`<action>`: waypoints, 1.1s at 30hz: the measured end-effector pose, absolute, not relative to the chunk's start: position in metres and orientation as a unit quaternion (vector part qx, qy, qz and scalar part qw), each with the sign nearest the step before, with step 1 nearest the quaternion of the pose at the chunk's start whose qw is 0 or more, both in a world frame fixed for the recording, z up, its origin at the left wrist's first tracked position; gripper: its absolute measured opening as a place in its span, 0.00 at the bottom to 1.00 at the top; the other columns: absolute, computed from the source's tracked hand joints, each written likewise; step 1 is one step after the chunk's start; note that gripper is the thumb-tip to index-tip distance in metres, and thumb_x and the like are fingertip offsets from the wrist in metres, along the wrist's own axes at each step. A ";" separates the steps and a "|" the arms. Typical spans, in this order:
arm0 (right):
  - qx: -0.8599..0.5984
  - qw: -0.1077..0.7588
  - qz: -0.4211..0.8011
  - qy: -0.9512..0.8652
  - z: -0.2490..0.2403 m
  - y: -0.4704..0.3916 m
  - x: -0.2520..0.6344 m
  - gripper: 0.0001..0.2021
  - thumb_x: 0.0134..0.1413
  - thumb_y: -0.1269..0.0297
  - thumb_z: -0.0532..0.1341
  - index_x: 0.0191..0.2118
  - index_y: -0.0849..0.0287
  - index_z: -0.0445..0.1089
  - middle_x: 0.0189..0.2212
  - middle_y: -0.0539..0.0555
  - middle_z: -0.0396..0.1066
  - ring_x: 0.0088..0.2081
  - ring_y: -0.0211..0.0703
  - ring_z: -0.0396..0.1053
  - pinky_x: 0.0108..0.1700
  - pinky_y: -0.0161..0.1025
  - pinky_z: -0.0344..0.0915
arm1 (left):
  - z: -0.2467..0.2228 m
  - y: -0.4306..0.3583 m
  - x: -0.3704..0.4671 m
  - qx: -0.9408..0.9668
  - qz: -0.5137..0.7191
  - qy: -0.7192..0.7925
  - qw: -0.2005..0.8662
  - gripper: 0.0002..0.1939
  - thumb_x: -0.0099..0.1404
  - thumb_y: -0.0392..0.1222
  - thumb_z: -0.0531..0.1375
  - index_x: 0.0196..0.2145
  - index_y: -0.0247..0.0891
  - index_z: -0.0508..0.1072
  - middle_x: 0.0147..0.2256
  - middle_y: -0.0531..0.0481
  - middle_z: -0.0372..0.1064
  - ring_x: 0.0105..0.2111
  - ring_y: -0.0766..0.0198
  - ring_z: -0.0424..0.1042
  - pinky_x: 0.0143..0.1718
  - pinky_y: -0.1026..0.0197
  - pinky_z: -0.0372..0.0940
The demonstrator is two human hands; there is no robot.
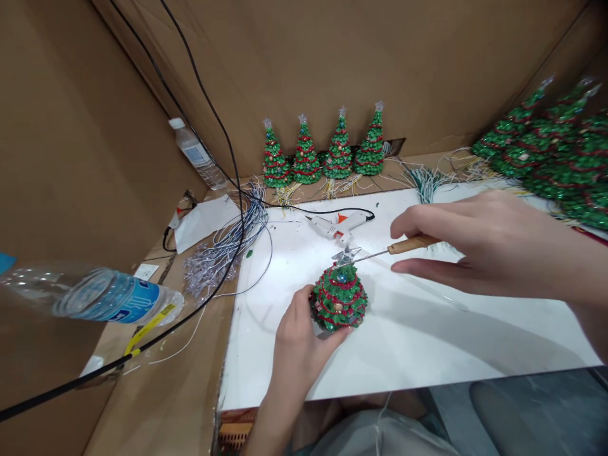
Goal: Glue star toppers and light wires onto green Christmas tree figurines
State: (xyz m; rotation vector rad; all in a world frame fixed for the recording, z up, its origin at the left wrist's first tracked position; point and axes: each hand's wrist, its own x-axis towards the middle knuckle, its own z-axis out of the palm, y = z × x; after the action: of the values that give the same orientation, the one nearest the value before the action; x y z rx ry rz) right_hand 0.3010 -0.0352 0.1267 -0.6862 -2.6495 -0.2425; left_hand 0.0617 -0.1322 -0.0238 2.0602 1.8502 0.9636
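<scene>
- I see tall cardboard walls (332,57) closing in the work area on the left and at the back.
- The bench carries a white board (427,335) that covers most of its middle and right; bare cardboard shows to its left.
- A heap of finished green Christmas trees (551,158) lies at the far right, past the board's edge.
- My right hand (479,250) reaches in from the right above the board, its grip closed around the wooden handle of a thin metal pick (394,249); the pick's tip sits at the silver star (346,255) on top of the small tree.
- My left hand (297,345) comes up from below and its grip is wrapped around the left side and base of the small Christmas tree (339,297), which stands near the front middle of the board, green with red garland and small beads.
- A water bottle with a blue label (102,296) lies on its side at the left, close to the camera and blurred.
- Four more small trees (323,155) stand upright in a row against the back wall, thin wires trailing from their bases.
- A bundle of pale wires (228,244) lies on the board's left edge, crossed by black cables.
- A white glue gun (339,225) lies on the board just behind the small tree.
- A second bottle (197,155) stands in the back left corner.
</scene>
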 end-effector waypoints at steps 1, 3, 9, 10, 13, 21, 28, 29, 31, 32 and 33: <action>-0.247 0.198 -0.076 -0.945 0.127 -0.035 0.301 0.11 0.66 0.58 0.54 0.37 0.59 0.68 0.24 0.49 0.69 0.20 0.37 0.63 0.24 0.37 0.50 | -0.024 -0.132 0.062 0.699 0.326 0.628 0.105 0.38 0.51 0.45 0.72 0.54 0.40 0.58 0.46 0.43 0.72 0.45 0.52 0.76 0.44 0.54 0.72; -0.246 0.197 -0.070 -0.947 0.126 -0.035 0.302 0.12 0.67 0.59 0.53 0.35 0.58 0.67 0.24 0.49 0.69 0.21 0.37 0.63 0.24 0.38 0.49 | -0.024 -0.132 0.062 0.700 0.327 0.627 0.103 0.38 0.52 0.46 0.71 0.54 0.39 0.57 0.46 0.42 0.72 0.45 0.52 0.76 0.44 0.54 0.72; -0.248 0.177 -0.063 -0.950 0.124 -0.035 0.302 0.11 0.67 0.59 0.53 0.38 0.59 0.67 0.25 0.50 0.70 0.23 0.39 0.65 0.26 0.38 0.51 | -0.023 -0.132 0.061 0.700 0.325 0.627 0.107 0.37 0.52 0.45 0.71 0.53 0.39 0.58 0.45 0.43 0.72 0.45 0.52 0.75 0.44 0.54 0.72; -0.250 0.181 -0.054 -0.950 0.123 -0.035 0.302 0.10 0.66 0.59 0.53 0.39 0.59 0.67 0.25 0.50 0.70 0.22 0.38 0.65 0.25 0.38 0.50 | -0.023 -0.132 0.061 0.698 0.324 0.629 0.109 0.37 0.52 0.45 0.71 0.54 0.39 0.57 0.45 0.43 0.72 0.45 0.52 0.75 0.44 0.54 0.72; -0.247 0.186 -0.039 -0.950 0.121 -0.034 0.302 0.09 0.66 0.61 0.54 0.38 0.59 0.66 0.25 0.49 0.70 0.22 0.37 0.64 0.25 0.37 0.49 | -0.023 -0.133 0.062 0.692 0.320 0.636 0.118 0.38 0.51 0.44 0.72 0.54 0.38 0.58 0.47 0.42 0.72 0.47 0.51 0.75 0.46 0.53 0.72; -0.245 0.186 -0.039 -0.951 0.118 -0.035 0.301 0.08 0.66 0.61 0.54 0.39 0.59 0.66 0.29 0.51 0.73 0.24 0.38 0.68 0.26 0.37 0.52 | -0.020 -0.132 0.064 0.676 0.309 0.652 0.153 0.36 0.51 0.42 0.72 0.53 0.39 0.59 0.47 0.43 0.72 0.47 0.51 0.75 0.44 0.53 0.72; -0.239 0.186 -0.069 -0.950 0.119 -0.034 0.301 0.13 0.69 0.60 0.50 0.35 0.59 0.66 0.23 0.49 0.69 0.22 0.37 0.65 0.25 0.37 0.51 | -0.020 -0.132 0.064 0.677 0.315 0.648 0.150 0.36 0.50 0.42 0.72 0.52 0.40 0.59 0.47 0.44 0.72 0.47 0.51 0.75 0.44 0.53 0.72; -0.242 0.186 -0.067 -0.950 0.118 -0.034 0.301 0.12 0.68 0.59 0.51 0.36 0.59 0.66 0.24 0.49 0.70 0.22 0.37 0.66 0.25 0.37 0.51 | -0.020 -0.132 0.064 0.677 0.316 0.647 0.148 0.36 0.50 0.43 0.72 0.52 0.39 0.59 0.47 0.43 0.72 0.47 0.51 0.75 0.44 0.53 0.72; -0.249 0.187 -0.052 -0.949 0.118 -0.034 0.301 0.09 0.66 0.59 0.54 0.39 0.59 0.64 0.27 0.49 0.71 0.24 0.37 0.68 0.25 0.36 0.52 | -0.021 -0.132 0.064 0.678 0.316 0.647 0.146 0.36 0.50 0.43 0.72 0.53 0.39 0.59 0.47 0.43 0.72 0.47 0.51 0.75 0.45 0.53 0.72; -0.250 0.189 -0.044 -0.949 0.117 -0.034 0.302 0.08 0.66 0.59 0.55 0.40 0.59 0.64 0.28 0.49 0.72 0.25 0.37 0.68 0.25 0.36 0.52 | -0.021 -0.132 0.064 0.679 0.316 0.647 0.146 0.36 0.51 0.43 0.72 0.53 0.39 0.59 0.47 0.42 0.72 0.47 0.51 0.75 0.45 0.53 0.72; -0.248 0.190 -0.040 -0.949 0.117 -0.034 0.302 0.08 0.66 0.60 0.55 0.39 0.59 0.64 0.28 0.49 0.71 0.24 0.36 0.67 0.25 0.36 0.52 | -0.021 -0.132 0.064 0.679 0.315 0.647 0.146 0.36 0.51 0.43 0.72 0.53 0.38 0.59 0.47 0.42 0.72 0.47 0.51 0.75 0.44 0.53 0.72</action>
State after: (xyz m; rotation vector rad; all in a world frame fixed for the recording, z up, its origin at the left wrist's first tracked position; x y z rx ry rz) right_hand 0.3016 -0.0340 0.1171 -0.6963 -2.6677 -0.1113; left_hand 0.0639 -0.1322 -0.0210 1.9554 1.8622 0.9071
